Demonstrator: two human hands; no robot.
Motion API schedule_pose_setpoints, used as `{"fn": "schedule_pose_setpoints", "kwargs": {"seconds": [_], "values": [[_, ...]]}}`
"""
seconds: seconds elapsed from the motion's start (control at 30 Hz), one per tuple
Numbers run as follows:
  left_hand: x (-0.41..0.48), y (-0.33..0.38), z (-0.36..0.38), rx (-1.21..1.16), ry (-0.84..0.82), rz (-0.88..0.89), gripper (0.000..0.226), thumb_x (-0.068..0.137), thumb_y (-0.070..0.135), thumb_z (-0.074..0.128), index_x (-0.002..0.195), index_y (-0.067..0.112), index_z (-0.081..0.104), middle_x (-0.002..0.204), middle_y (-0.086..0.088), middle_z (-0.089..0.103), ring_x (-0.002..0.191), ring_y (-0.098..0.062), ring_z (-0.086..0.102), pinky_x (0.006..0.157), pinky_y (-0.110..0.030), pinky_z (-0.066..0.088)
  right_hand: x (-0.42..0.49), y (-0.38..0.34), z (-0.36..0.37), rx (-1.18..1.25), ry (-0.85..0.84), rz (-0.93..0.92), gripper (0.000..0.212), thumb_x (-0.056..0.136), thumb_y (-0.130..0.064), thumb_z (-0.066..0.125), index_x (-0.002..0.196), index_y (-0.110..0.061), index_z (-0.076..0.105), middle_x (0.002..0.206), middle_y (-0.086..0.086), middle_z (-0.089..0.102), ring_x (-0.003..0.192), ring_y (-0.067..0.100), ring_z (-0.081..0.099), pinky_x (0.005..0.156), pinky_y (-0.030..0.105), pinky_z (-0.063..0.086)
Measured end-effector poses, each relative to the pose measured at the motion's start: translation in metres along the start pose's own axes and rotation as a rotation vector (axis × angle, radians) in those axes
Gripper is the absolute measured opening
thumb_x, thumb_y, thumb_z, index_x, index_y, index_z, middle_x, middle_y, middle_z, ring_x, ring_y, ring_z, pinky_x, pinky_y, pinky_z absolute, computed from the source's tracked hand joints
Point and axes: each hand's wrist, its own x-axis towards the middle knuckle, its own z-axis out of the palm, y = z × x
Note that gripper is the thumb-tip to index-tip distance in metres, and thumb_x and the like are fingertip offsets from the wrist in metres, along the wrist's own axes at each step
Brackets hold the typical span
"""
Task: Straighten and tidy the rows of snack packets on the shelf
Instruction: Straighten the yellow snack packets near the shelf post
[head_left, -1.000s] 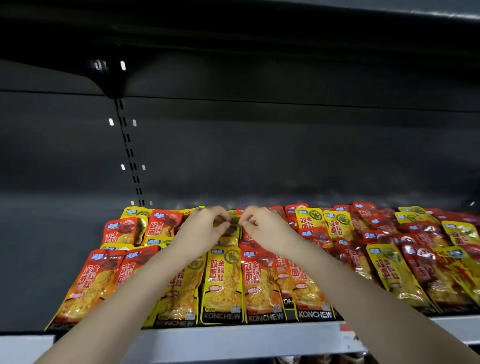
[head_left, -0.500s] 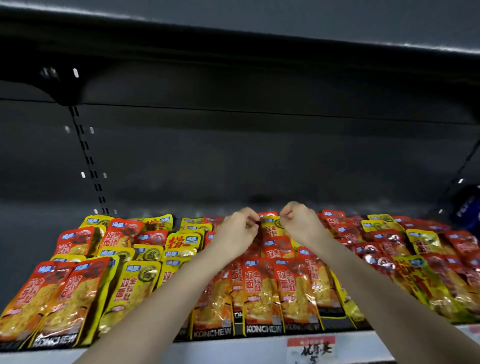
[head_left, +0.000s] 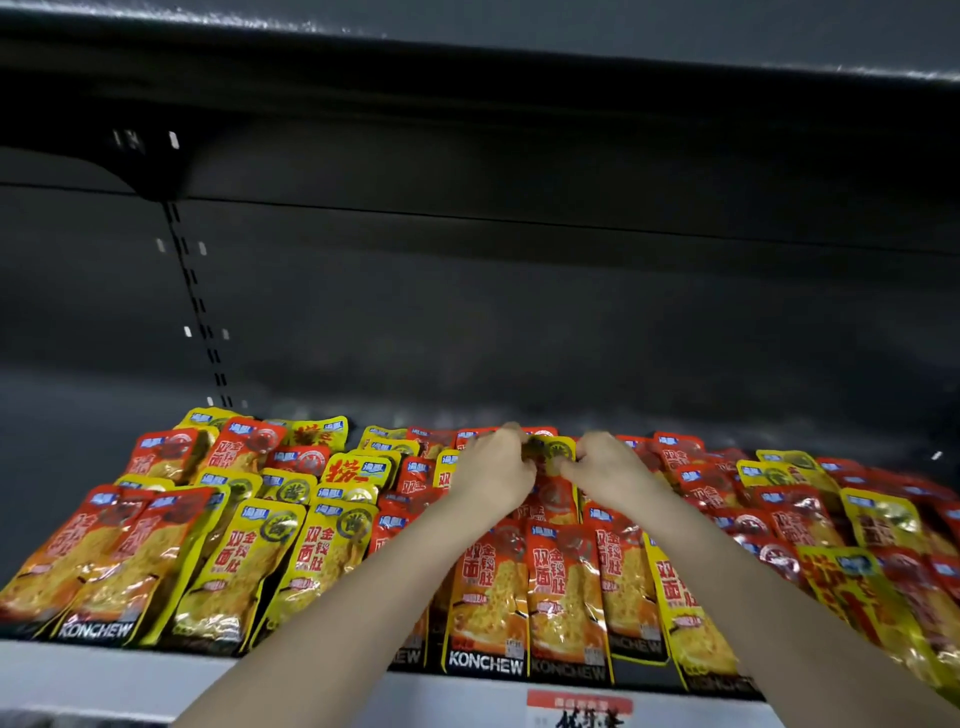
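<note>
Both forearms reach in from the bottom edge to the back-middle of the shelf (head_left: 156, 675). The left hand (head_left: 491, 480) and right hand (head_left: 605, 475) sit close together, knuckles up, with a yellow packet (head_left: 551, 451) between them. The left hand's fingers (head_left: 511, 436) are curled onto its upper left corner and the right hand's fingers (head_left: 576, 463) onto its right side, so each hand pinches it. The fingertips are tucked under and partly hidden. That packet lies in a back row, about midway along the shelf, overlapping a red one just below it.

The packets (head_left: 234, 566) cover the shelf in overlapping rows, red and yellow mixed, lying back like tiles. In the front row two red ones lie at the far left with their tops leaning right, and two yellow ones beside them tilt the same way. In the middle, under the forearms, red ones stand straighter, with "KONCHEW" readable along their bottom edges. Further right a yellow one has its top leaning left among red ones, and the rows beyond look looser — packets at differing angles, blurred toward the edge.

A price label (head_left: 579, 709) with a red top band sits on the shelf's pale front lip below the middle packets. Behind, a dark back panel carries a slotted upright (head_left: 200, 306), and another dark shelf overhangs above.
</note>
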Motion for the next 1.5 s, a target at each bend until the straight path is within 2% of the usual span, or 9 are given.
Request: {"fn": "schedule_pose_setpoints", "kwargs": {"seconds": [0.1, 0.3, 0.57, 0.77, 0.93, 1.07, 1.23, 1.37, 1.5], "values": [[0.003, 0.001, -0.001, -0.148, 0.003, -0.071, 0.033, 0.088, 0.008, 0.052, 0.121, 0.01, 0.057, 0.117, -0.01, 0.064, 0.111, -0.026, 0.058, 0.094, -0.034, 0.047, 0.0, 0.003, -0.003, 0.133, -0.024, 0.028, 0.038, 0.093, -0.027, 0.057, 0.062, -0.008, 0.046, 0.056, 0.004, 0.042, 0.047, 0.015, 0.041, 0.047, 0.026, 0.027], [0.007, 0.003, -0.01, -0.397, 0.002, -0.164, 0.035, 0.09, 0.004, 0.053, 0.125, 0.006, 0.053, 0.119, -0.011, 0.062, 0.109, -0.021, 0.058, 0.083, -0.022, 0.042, -0.001, 0.009, -0.008, 0.615, -0.009, 0.104, 0.014, 0.093, -0.009, 0.058, 0.106, -0.006, 0.061, 0.08, 0.006, 0.061, 0.07, 0.013, 0.057, 0.06, 0.023, 0.046], [0.005, 0.006, -0.029, -0.958, -0.129, -0.237, 0.031, 0.089, 0.002, 0.055, 0.12, 0.005, 0.059, 0.106, -0.011, 0.067, 0.1, -0.019, 0.062, 0.089, -0.028, 0.049, 0.002, 0.002, -0.014, 0.877, 0.163, 0.071, 0.016, 0.094, -0.013, 0.058, 0.108, -0.008, 0.06, 0.085, 0.001, 0.063, 0.075, 0.012, 0.059, 0.066, 0.023, 0.049], [0.003, 0.007, -0.05, -1.024, -0.105, -0.025, 0.028, 0.089, -0.001, 0.052, 0.112, 0.012, 0.06, 0.103, -0.015, 0.067, 0.098, -0.023, 0.064, 0.088, -0.034, 0.052, -0.006, -0.02, -0.026, 0.889, 0.358, -0.091, 0.016, 0.091, -0.01, 0.059, 0.083, -0.024, 0.061, 0.095, 0.013, 0.069, 0.094, 0.034, 0.066, 0.088, 0.05, 0.053], [0.002, -0.004, -0.07, -0.961, 0.05, 0.03, 0.01, 0.09, 0.008, 0.057, 0.088, 0.014, 0.064, 0.093, -0.013, 0.066, 0.094, -0.03, 0.064, 0.092, -0.047, 0.052, -0.016, -0.056, -0.031, 0.918, 0.449, -0.207, 0.025, 0.092, -0.007, 0.059, 0.079, -0.028, 0.059, 0.09, 0.003, 0.066, 0.095, 0.025, 0.065, 0.091, 0.048, 0.051], [-0.002, -0.023, -0.095, -0.979, 0.12, 0.015, 0.011, 0.092, 0.008, 0.056, 0.083, 0.013, 0.061, 0.085, -0.01, 0.063, 0.084, -0.022, 0.063, 0.083, -0.039, 0.054, -0.017, -0.087, -0.021, 0.974, 0.396, -0.238, 0.022, 0.091, -0.008, 0.059, 0.079, -0.027, 0.06, 0.091, 0.005, 0.067, 0.095, 0.026, 0.065, 0.091, 0.048, 0.051], [-0.008, -0.061, -0.128, -0.909, 0.069, -0.06, 0.006, 0.092, 0.013, 0.058, 0.088, 0.013, 0.063, 0.073, -0.005, 0.061, 0.059, -0.013, 0.056, 0.05, -0.021, 0.047, -0.015, -0.123, 0.001, 1.096, 0.203, -0.163, 0.014, 0.091, -0.009, 0.058, 0.084, -0.02, 0.062, 0.087, 0.004, 0.067, 0.086, 0.019, 0.066, 0.077, 0.032, 0.055], [-0.017, -0.094, -0.15, -0.801, 0.029, -0.128, 0.012, 0.092, 0.017, 0.06, 0.08, 0.019, 0.062, 0.068, -0.001, 0.057, 0.06, -0.014, 0.05, 0.056, -0.025, 0.043, -0.014, -0.15, 0.024, 1.173, 0.026, -0.053, 0.005, 0.091, -0.011, 0.059, 0.089, -0.014, 0.063, 0.093, 0.017, 0.066, 0.084, 0.025, 0.062, 0.07, 0.034, 0.052], [-0.027, -0.126, -0.165, -0.766, 0.033, -0.161, 0.013, 0.092, 0.014, 0.06, 0.08, 0.02, 0.061, 0.072, 0.003, 0.061, 0.063, -0.01, 0.056, 0.057, -0.022, 0.045, -0.017, -0.176, 0.048, 1.18, -0.07, -0.051, 0.01, 0.094, -0.008, 0.055, 0.089, -0.015, 0.06, 0.088, 0.009, 0.063, 0.073, 0.017, 0.058, 0.055, 0.023, 0.047]]}}
